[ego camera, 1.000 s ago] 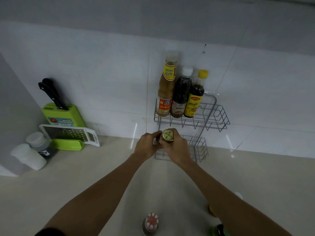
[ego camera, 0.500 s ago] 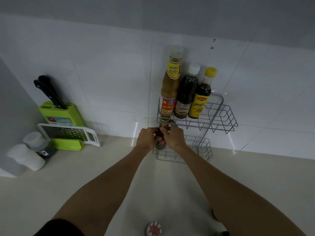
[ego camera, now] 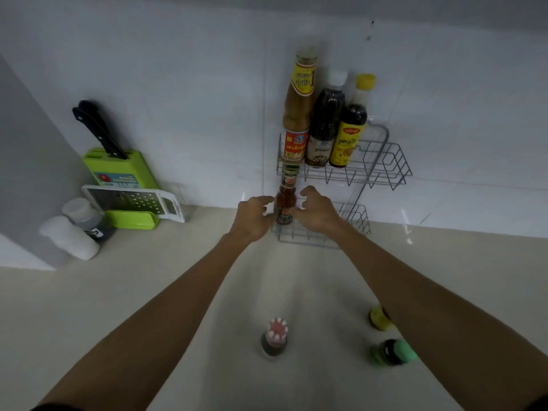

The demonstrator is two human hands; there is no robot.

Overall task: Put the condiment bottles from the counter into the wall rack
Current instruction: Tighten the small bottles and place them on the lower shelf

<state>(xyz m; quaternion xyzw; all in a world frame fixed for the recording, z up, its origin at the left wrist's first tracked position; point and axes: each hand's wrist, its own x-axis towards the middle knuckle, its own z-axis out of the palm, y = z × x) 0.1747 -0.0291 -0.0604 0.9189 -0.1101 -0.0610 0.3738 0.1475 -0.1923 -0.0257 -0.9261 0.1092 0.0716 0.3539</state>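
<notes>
A grey wire wall rack (ego camera: pixel 385 170) has two shelves. On the upper shelf stand a tall tan sauce bottle (ego camera: pixel 298 114), a dark bottle with a white cap (ego camera: pixel 326 123) and a dark bottle with a yellow cap (ego camera: pixel 351 129). A small red sauce bottle (ego camera: pixel 285 203) stands upright at the left end of the lower shelf. My left hand (ego camera: pixel 255 216) and my right hand (ego camera: pixel 315 213) flank it with fingers spread, barely off it. On the counter near me stand a red-and-white-capped bottle (ego camera: pixel 274 339), a yellow-capped bottle (ego camera: pixel 378 317) and a green-capped bottle (ego camera: pixel 391 351).
At the left against the wall sit a green knife block (ego camera: pixel 118 170) with a black knife, a white grater (ego camera: pixel 133 200) and two white-lidded containers (ego camera: pixel 74 232). My right forearm partly covers the yellow-capped and green-capped bottles.
Both hands carried the small red bottle forward and down into the rack's lower shelf. Their fingers have since spread away from it.
</notes>
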